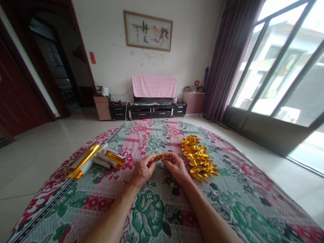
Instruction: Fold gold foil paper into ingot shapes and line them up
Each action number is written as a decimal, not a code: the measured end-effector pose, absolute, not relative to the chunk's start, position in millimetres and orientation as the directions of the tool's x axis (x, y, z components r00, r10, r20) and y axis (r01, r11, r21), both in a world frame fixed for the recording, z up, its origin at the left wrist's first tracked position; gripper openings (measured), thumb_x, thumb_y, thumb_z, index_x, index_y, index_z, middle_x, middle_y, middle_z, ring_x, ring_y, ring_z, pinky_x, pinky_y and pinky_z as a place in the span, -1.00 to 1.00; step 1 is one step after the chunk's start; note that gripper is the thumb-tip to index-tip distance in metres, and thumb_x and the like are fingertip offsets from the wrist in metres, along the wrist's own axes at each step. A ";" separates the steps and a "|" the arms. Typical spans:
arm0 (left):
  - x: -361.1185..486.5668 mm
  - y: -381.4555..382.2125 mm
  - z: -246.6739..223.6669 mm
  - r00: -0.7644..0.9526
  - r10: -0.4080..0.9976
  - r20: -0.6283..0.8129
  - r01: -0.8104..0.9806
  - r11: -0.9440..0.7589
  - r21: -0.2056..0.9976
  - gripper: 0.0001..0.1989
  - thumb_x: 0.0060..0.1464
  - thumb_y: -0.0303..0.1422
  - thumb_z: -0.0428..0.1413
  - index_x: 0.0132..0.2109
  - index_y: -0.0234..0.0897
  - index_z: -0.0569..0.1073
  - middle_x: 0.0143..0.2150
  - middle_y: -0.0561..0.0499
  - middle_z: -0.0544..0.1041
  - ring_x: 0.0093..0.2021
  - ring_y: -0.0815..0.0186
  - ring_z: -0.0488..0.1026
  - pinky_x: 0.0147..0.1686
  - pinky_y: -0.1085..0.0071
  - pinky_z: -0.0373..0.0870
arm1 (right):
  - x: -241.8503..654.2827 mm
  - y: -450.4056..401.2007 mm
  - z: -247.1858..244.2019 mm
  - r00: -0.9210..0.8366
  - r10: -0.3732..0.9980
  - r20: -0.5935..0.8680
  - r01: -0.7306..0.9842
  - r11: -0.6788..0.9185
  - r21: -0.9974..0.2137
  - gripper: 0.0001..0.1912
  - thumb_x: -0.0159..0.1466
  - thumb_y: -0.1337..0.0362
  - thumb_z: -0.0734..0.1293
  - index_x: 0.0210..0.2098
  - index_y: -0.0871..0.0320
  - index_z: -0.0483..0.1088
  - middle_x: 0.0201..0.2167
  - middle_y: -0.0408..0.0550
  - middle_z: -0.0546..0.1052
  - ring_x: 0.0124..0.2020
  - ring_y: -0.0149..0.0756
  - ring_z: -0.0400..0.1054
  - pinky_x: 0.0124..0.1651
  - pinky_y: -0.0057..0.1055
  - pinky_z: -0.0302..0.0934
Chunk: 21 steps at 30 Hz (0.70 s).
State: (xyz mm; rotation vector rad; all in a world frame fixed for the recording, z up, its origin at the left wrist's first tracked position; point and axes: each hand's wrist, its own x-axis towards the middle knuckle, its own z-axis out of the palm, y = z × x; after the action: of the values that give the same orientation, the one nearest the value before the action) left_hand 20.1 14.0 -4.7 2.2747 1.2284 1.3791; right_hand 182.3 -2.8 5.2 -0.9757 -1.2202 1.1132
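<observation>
A small piece of gold foil is pinched between my two hands above the middle of the patterned cloth. My left hand has its fingers closed on the left end of the piece. On its right end, the fingers of my right hand are pressed together. To the right of my right hand lies a long pile of folded gold foil pieces. Over on the left, loose gold foil sheets with white backs lie partly curled on the cloth.
The flowered cloth covers the round surface in front of me. Beyond it, a low black cabinet and a screen under a pink cloth stand by the wall. Windows and a purple curtain are on the right.
</observation>
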 end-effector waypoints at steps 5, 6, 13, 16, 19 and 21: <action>20.7 11.7 -2.2 0.216 0.792 0.571 0.514 -0.589 0.624 -0.75 0.04 -0.40 0.05 -0.09 -0.21 0.39 -0.41 0.08 0.55 -0.48 0.42 0.48 -0.41 0.55 0.39 | 178.7 -0.1 0.0 0.017 0.962 0.273 -0.010 0.273 -0.962 -0.77 0.03 0.21 0.36 -0.33 0.17 0.34 -0.51 -0.17 0.43 -0.53 -0.44 0.25 -0.48 -0.53 0.11; 20.8 11.0 -1.3 0.213 0.799 0.562 0.504 -0.583 0.638 -0.78 0.05 -0.39 0.04 -0.11 -0.21 0.39 -0.41 0.08 0.55 -0.49 0.42 0.48 -0.42 0.56 0.38 | 178.3 -0.2 0.1 0.021 0.958 0.286 0.010 0.286 -0.958 -0.77 0.03 0.21 0.36 -0.35 0.17 0.34 -0.52 -0.17 0.42 -0.54 -0.45 0.23 -0.49 -0.53 0.10; 20.4 8.6 1.5 0.173 0.831 0.529 0.466 -0.542 0.699 -0.81 0.05 -0.33 0.05 -0.15 -0.21 0.37 -0.29 0.02 0.56 -0.46 0.42 0.50 -0.45 0.58 0.37 | 177.7 -2.7 4.9 0.025 0.958 0.284 0.037 0.283 -0.958 -0.80 0.03 0.18 0.36 -0.44 0.21 0.39 -0.60 -0.22 0.34 -0.58 -0.50 0.13 -0.51 -0.54 0.04; 20.1 9.2 1.0 0.167 0.819 0.549 0.450 -0.558 0.697 -0.83 0.04 -0.35 0.05 -0.17 -0.22 0.37 -0.28 0.04 0.55 -0.45 0.42 0.50 -0.43 0.58 0.38 | 177.6 -2.5 4.7 0.030 0.958 0.285 0.035 0.284 -0.958 -0.79 0.02 0.17 0.36 -0.44 0.21 0.39 -0.60 -0.21 0.35 -0.58 -0.49 0.14 -0.50 -0.54 0.04; 20.2 10.7 0.2 0.170 0.805 0.568 0.483 -0.571 0.664 -0.90 0.03 -0.36 0.06 -0.27 -0.24 0.40 -0.37 0.07 0.54 -0.48 0.44 0.47 -0.45 0.58 0.35 | 177.6 -1.6 2.7 0.035 0.957 0.288 0.044 0.287 -0.957 -0.79 0.02 0.18 0.36 -0.43 0.21 0.39 -0.60 -0.21 0.35 -0.58 -0.49 0.13 -0.51 -0.54 0.04; 20.2 11.6 -0.3 0.167 0.793 0.585 0.510 -0.578 0.638 -0.93 0.01 -0.36 0.08 -0.32 -0.25 0.41 -0.42 0.07 0.52 -0.48 0.44 0.45 -0.45 0.58 0.33 | 177.5 -1.3 1.7 0.034 0.957 0.288 0.053 0.286 -0.957 -0.80 0.02 0.19 0.36 -0.43 0.21 0.38 -0.61 -0.22 0.33 -0.58 -0.49 0.12 -0.51 -0.54 0.02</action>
State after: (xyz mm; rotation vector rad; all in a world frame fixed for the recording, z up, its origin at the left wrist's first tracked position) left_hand 20.2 11.6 -0.3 2.1543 1.2497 1.3710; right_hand 177.5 -1.3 1.7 -1.0442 -1.3365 0.9399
